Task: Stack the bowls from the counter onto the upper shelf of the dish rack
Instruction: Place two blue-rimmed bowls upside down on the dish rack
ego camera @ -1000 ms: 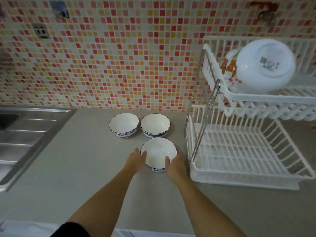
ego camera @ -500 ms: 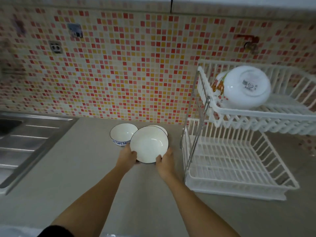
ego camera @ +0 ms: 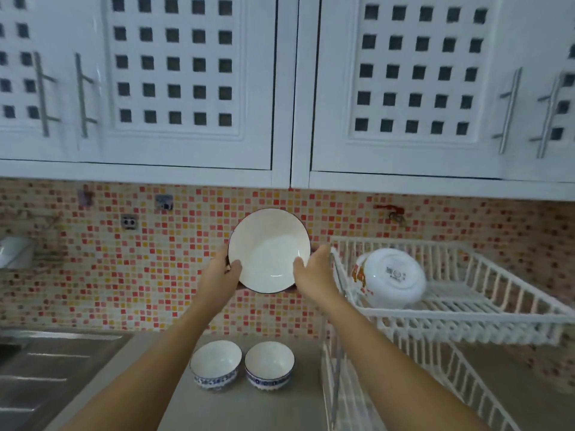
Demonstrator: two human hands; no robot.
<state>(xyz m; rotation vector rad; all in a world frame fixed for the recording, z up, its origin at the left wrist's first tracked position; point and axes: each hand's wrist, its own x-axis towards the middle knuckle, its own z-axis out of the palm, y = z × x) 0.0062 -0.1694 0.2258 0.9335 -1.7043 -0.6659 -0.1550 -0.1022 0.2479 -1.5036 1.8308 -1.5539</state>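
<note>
White bowl (ego camera: 269, 250) gripped between left hand (ego camera: 219, 273) and right hand (ego camera: 312, 273), raised left of the dish rack (ego camera: 466, 318); two bowls (ego camera: 242, 363) on the grey counter (ego camera: 249, 409); mosaic tiles (ego camera: 124, 275) behind.

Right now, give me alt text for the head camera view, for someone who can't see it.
Both hands, left hand and right hand, hold a white bowl in the air, left of the dish rack's upper shelf, where an upturned white bowl sits. Two bowls remain on the counter.
</note>
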